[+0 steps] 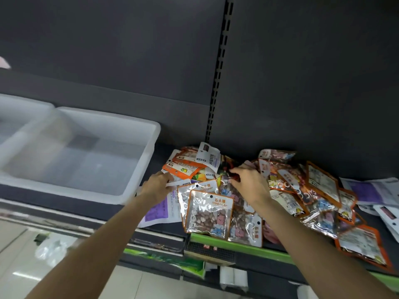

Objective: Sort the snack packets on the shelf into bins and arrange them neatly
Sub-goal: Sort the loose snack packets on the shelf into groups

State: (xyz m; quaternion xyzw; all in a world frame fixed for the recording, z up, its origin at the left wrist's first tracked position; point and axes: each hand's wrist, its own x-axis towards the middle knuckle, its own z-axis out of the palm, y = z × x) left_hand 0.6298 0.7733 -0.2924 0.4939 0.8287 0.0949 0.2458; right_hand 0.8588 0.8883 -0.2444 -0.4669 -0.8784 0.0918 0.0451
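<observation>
At the far left of the dark shelf (121, 210) in front of you sit two translucent white bins side by side: one cut off by the picture's left edge (19, 117), and a larger bin (138, 169) to its right. Both look blurred, and you can see nothing inside them.

Just right of the larger bin, your left hand (156, 186) reaches in and pinches the top edge of a white and purple packet (160, 209) lying flat near the shelf's front edge.

Next to it lies a clear, orange-trimmed packet marked "Stone Candy" (208, 212), on top of others of the same kind, overhanging the green shelf-edge strip (237, 244).

Above that packet, your right hand (250, 184) is curled, fingertips gripping the top of a shiny clear packet (228, 190) in the pile.

Behind your hands, orange and white packets (187, 165) lean against the dark back panel (302, 83).

To the right, the heap of snack packets (313, 190) spreads along the shelf, mixed and overlapping, ending in white and purple packets (371, 190) at the far right.
</observation>
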